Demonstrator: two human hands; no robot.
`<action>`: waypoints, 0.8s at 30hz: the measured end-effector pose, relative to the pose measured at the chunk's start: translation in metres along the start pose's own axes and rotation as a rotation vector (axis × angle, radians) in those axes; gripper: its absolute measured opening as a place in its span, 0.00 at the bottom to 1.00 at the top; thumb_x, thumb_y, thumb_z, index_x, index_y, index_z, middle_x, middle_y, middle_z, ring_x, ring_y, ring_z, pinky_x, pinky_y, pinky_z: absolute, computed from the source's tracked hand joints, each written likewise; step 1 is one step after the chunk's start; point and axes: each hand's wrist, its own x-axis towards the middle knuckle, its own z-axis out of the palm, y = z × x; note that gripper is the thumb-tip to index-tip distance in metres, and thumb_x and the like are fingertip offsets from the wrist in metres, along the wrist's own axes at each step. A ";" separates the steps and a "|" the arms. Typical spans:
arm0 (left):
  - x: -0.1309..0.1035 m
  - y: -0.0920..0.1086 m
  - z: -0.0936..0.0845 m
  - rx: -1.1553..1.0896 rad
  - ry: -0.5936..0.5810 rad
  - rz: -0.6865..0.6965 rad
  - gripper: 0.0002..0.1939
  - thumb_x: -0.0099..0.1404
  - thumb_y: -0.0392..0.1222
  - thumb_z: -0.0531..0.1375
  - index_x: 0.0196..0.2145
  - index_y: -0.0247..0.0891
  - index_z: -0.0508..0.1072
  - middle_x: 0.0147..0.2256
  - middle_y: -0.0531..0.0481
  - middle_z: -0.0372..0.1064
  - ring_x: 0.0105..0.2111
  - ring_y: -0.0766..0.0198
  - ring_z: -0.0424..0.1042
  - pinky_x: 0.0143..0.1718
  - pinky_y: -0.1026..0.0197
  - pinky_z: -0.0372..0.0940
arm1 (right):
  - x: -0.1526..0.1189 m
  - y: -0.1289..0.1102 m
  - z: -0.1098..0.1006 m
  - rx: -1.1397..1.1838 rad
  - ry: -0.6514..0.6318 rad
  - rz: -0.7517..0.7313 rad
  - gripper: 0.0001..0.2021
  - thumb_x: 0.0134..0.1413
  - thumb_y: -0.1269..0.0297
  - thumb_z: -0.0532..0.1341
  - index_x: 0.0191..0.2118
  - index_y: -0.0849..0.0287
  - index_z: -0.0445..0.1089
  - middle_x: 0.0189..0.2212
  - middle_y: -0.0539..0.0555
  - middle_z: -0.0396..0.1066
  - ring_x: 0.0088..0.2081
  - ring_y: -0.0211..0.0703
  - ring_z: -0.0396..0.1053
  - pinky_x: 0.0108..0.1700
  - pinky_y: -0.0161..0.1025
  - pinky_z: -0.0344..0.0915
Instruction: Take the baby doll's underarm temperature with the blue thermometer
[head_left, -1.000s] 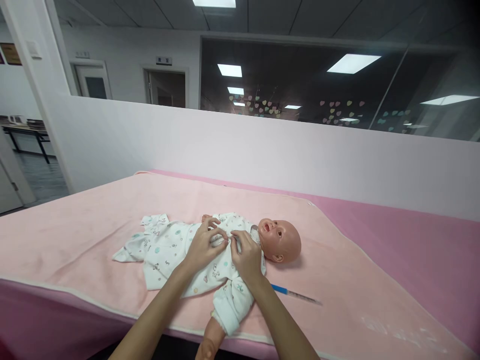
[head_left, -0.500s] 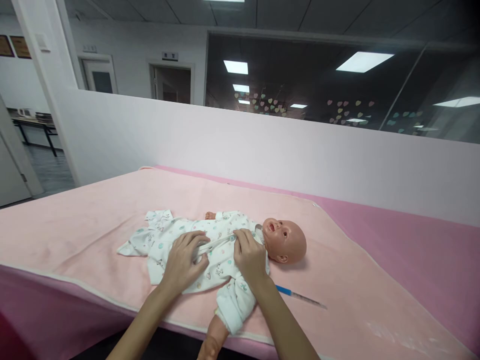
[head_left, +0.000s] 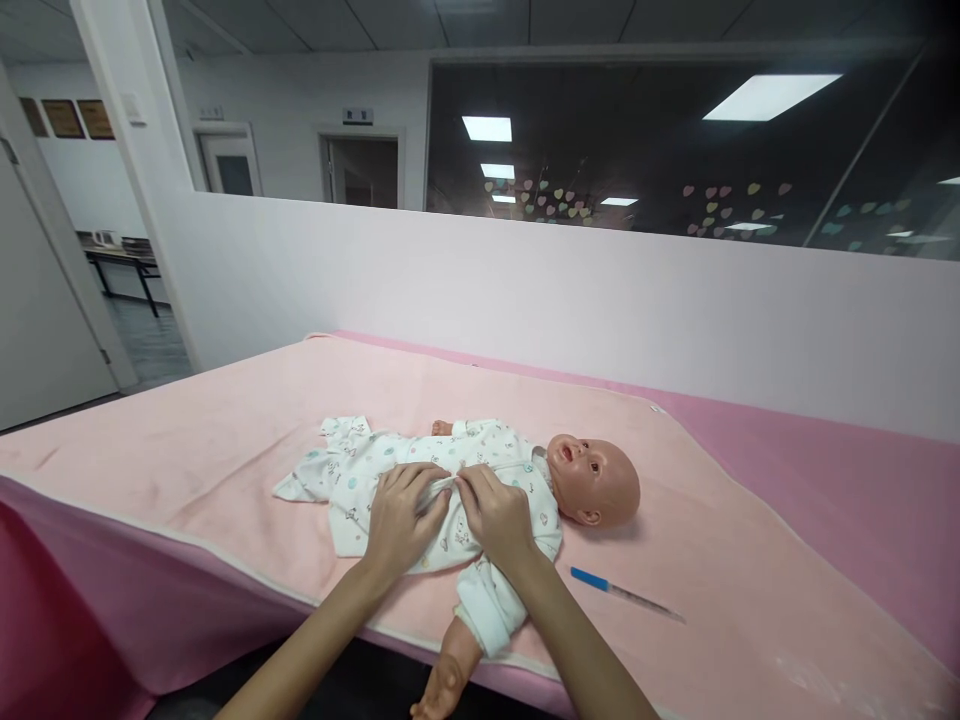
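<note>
A baby doll [head_left: 600, 482] lies on its back, its head to the right. It wears a white printed baby romper [head_left: 360, 500]. My left hand [head_left: 405, 515] pinches the romper's front opening edge at the belly. Right beside it, my right hand [head_left: 495, 515] grips the same edge between thumb and fingers, a little nearer the doll's chest. Both sets of fingertips nearly meet, and they hide what lies between them. The doll's near arm [head_left: 451, 665] sticks out of a rolled sleeve [head_left: 491, 605] over the table's front edge.
A slim blue-ended thermometer-like stick [head_left: 626, 593] lies right of my right forearm. Under the doll spreads a pale pink blanket [head_left: 247, 420] over a darker pink cover [head_left: 825, 480]. Behind stands a low white wall [head_left: 525, 290] with glass above it.
My right hand has moved along the romper's edge towards my left hand, so their fingertips have come close together. The view has shifted slightly, setting everything further right.
</note>
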 end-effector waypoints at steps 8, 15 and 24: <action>-0.002 -0.003 0.006 -0.077 0.047 -0.016 0.09 0.61 0.40 0.53 0.35 0.43 0.73 0.38 0.51 0.71 0.40 0.60 0.66 0.42 0.54 0.58 | 0.000 -0.001 0.001 -0.042 0.013 -0.010 0.12 0.61 0.66 0.48 0.34 0.58 0.67 0.24 0.50 0.68 0.24 0.32 0.65 0.22 0.30 0.50; 0.000 -0.003 0.005 -0.119 0.067 -0.038 0.09 0.60 0.42 0.55 0.33 0.45 0.76 0.35 0.52 0.72 0.38 0.60 0.68 0.42 0.53 0.61 | 0.000 0.000 0.001 -0.041 0.031 0.000 0.12 0.62 0.66 0.48 0.33 0.59 0.67 0.24 0.50 0.68 0.23 0.33 0.65 0.21 0.31 0.51; 0.000 0.002 0.001 -0.112 0.036 -0.064 0.10 0.61 0.46 0.55 0.36 0.44 0.74 0.38 0.51 0.71 0.40 0.59 0.66 0.43 0.54 0.60 | -0.001 0.000 0.000 -0.034 0.029 -0.013 0.12 0.62 0.67 0.47 0.37 0.60 0.67 0.25 0.51 0.69 0.23 0.33 0.66 0.22 0.30 0.53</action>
